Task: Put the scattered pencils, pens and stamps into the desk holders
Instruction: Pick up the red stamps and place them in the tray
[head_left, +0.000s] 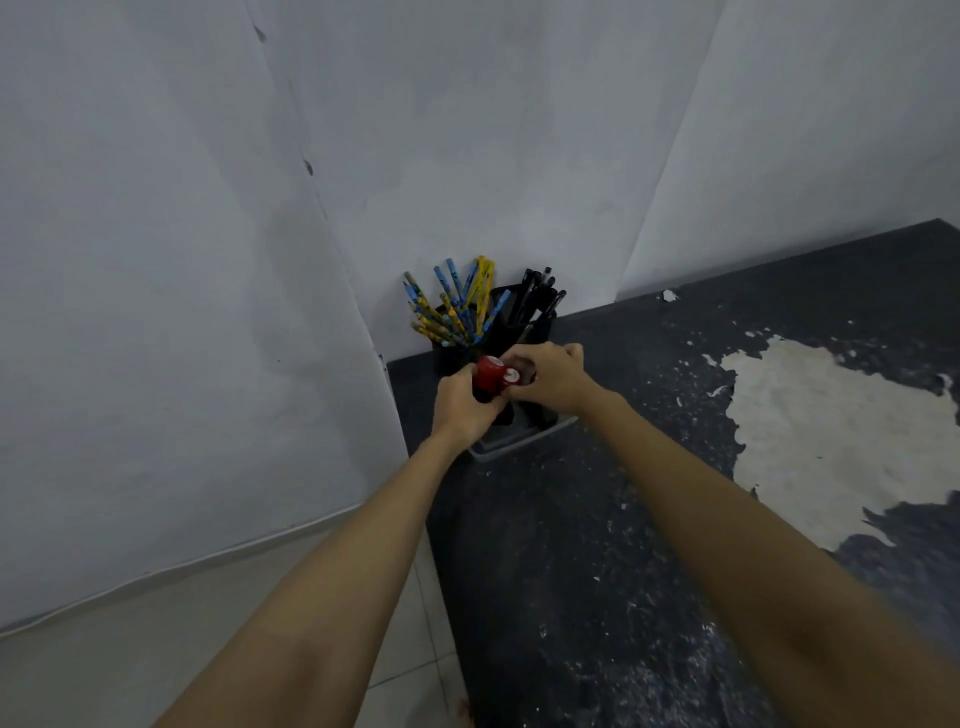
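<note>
A red round stamp (491, 375) with a white end is held over the black desk holder (519, 434) at the table's far left corner. My left hand (462, 408) grips the stamp from below. My right hand (550, 382) pinches its white end from the right. Blue and yellow pencils (457, 306) stand in the holder's back left cup. Black pens (537, 299) stand in the back right cup. The holder's front compartments are mostly hidden behind my hands.
The dark table (597, 545) has a worn top with a large pale peeled patch (810, 431) at the right. White walls (208, 260) meet right behind the holder. Pale floor tiles (156, 649) show left of the table's edge.
</note>
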